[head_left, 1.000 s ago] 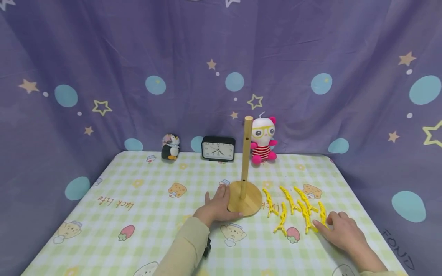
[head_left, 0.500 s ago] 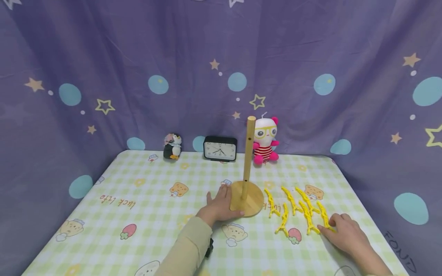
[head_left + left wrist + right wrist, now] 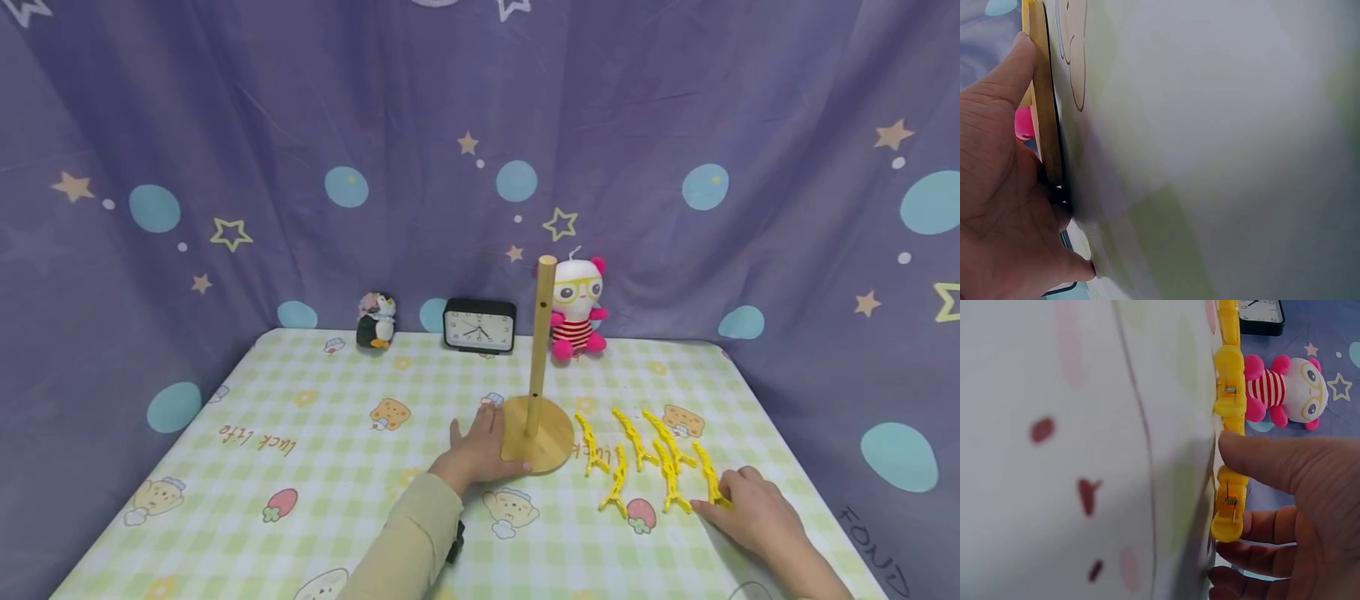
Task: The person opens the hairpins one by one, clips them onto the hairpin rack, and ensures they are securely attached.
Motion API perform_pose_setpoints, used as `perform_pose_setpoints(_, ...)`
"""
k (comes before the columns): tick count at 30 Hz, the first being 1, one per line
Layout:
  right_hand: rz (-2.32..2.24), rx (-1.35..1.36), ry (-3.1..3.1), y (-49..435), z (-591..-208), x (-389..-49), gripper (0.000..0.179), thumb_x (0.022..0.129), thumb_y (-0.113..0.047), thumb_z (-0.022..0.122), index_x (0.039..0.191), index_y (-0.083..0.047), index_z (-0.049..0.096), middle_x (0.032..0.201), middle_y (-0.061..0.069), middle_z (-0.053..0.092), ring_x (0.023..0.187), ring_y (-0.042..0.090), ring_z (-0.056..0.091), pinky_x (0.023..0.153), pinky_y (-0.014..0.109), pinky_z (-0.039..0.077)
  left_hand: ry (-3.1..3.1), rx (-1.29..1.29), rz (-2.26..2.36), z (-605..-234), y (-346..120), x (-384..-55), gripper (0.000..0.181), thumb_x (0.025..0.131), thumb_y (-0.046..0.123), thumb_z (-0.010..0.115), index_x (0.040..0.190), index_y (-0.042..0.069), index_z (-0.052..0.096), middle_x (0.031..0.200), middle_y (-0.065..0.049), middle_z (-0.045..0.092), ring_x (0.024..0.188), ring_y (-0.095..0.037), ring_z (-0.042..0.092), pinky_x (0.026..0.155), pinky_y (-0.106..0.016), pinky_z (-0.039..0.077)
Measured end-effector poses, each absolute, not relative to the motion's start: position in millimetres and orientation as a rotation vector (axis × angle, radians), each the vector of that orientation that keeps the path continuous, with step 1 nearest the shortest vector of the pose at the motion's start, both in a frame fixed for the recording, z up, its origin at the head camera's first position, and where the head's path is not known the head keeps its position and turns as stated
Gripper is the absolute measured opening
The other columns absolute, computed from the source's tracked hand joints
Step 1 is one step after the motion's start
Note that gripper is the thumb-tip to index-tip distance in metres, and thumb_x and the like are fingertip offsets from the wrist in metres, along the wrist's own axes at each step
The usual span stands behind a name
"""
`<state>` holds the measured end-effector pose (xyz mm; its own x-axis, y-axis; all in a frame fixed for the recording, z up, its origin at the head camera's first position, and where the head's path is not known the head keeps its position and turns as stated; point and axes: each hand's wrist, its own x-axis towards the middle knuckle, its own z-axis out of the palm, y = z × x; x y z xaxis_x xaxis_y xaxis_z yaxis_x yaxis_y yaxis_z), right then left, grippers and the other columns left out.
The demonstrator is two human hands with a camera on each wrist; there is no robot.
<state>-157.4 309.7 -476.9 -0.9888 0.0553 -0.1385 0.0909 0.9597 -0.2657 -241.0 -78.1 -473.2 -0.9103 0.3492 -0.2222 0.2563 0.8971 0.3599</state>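
Observation:
A wooden stand [image 3: 542, 350] with an upright post and a round base [image 3: 555, 446] is on the table. My left hand [image 3: 480, 450] rests against the base's left and front edge, fingers spread, thumb along the near rim. In the left wrist view its thumb [image 3: 1016, 69] touches the base's side. Several yellow spring clips [image 3: 617, 479] lie to the right of the stand. My right hand [image 3: 753, 508] is at the rightmost clip [image 3: 705, 467], with thumb and curled fingers on either side of its handles. The right wrist view shows this clip's spring and handles [image 3: 1229, 503] between them.
At the back of the table stand a penguin figure [image 3: 377, 321], a black clock [image 3: 480, 325] and a pink and white plush toy [image 3: 576, 312]. A checked tablecloth [image 3: 322, 467] covers the table. A purple curtain [image 3: 420, 83] hangs behind and at the sides.
My right thumb and fingers have settled around the rightmost clip's handles, with the clip lying almost where it was. My left hand stays at the base. The head view has shifted slightly.

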Motion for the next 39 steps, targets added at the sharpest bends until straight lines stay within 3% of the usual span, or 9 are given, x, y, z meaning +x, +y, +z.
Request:
perform_pose_setpoints(8,-0.509,0.206,2.987,312.2,-465.7,-157.8,0.049,0.084,-0.042,0.072,0.096,0.003,0.056,0.078,0.009,0.058,0.067,0.023,0.052,0.058,0.040,0.044,2.768,0.434,0.428,-473.7,-79.2,-239.3,0.112,0.082,0.071,0.058,0.154,-0.002,0.013,0.162,-0.017,0.007,0.149,-0.028,0.004,0.113,-0.063,0.002)
perform_pose_setpoints(15,-0.637,0.235,3.156,303.3,-451.7,-161.7,0.039,0.086,-0.033,0.070,0.100,-0.001,0.054,0.085,0.015,0.067,0.066,0.024,0.060,0.054,0.038,0.044,2.760,0.421,0.421,-473.9,-79.0,-239.9,0.112,0.083,0.071,0.057,0.155,-0.002,0.012,0.162,-0.017,0.006,0.149,-0.027,0.004,0.113,-0.064,0.001)
perform_pose_setpoints(24,-1.043,-0.032,3.253,274.4,-449.0,-171.5,0.034,0.096,-0.029,0.063,0.117,-0.003,0.059,0.104,0.020,0.069,0.080,0.027,0.066,0.063,0.040,0.052,2.728,0.400,0.424,-475.5,-78.5,-241.2,0.111,0.085,0.069,0.057,0.155,0.000,0.007,0.163,-0.016,0.000,0.149,-0.025,-0.002,0.112,-0.063,-0.005)
perform_pose_setpoints(31,-1.091,-0.343,3.284,252.0,-455.0,-182.7,0.035,0.099,-0.013,0.058,0.132,-0.001,0.054,0.123,0.019,0.061,0.090,0.031,0.065,0.069,0.044,0.055,2.731,0.422,0.444,-470.7,-77.8,-240.8,0.110,0.084,0.069,0.057,0.155,-0.001,0.010,0.162,-0.017,0.004,0.149,-0.027,0.001,0.112,-0.064,-0.001)
perform_pose_setpoints(39,-1.043,-0.408,3.273,230.2,-455.5,-195.9,0.032,0.100,-0.012,0.056,0.131,-0.003,0.058,0.120,0.019,0.064,0.094,0.033,0.065,0.076,0.049,0.053,2.722,0.414,0.436,-474.7,-77.5,-244.2,0.112,0.084,0.070,0.057,0.155,0.000,0.008,0.163,-0.016,0.000,0.149,-0.026,-0.003,0.112,-0.064,-0.004)
